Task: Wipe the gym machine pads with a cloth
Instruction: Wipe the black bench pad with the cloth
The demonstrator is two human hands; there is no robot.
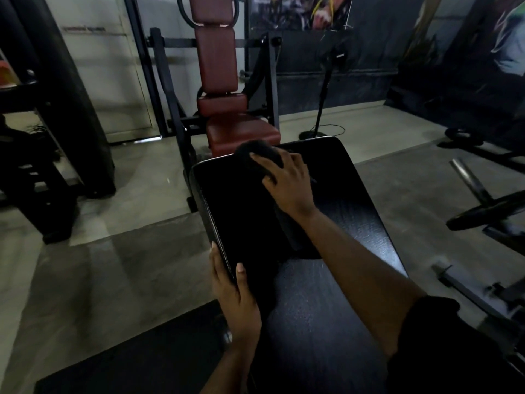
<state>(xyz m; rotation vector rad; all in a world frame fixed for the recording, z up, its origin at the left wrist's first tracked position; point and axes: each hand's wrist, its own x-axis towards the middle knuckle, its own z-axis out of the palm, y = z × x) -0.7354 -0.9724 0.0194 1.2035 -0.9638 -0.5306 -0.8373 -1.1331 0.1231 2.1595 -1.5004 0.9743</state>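
Black textured vinyl pad point(241, 217) of a gym bench slopes away from the person, with white stitching along its left edge. At its far end lies a dark bunched cloth point(255, 155), and the right hand point(287, 186) presses it down, fingers curled over it. The left hand point(235, 302) grips the pad's near left edge, thumb on top, fingers along the side. A dark red padded gym seat point(241, 132) stands just beyond.

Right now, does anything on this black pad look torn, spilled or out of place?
Nothing stands out. The black pad shows no tear or spill; the right hand holds the dark cloth at its far end, the left hand grips its edge.
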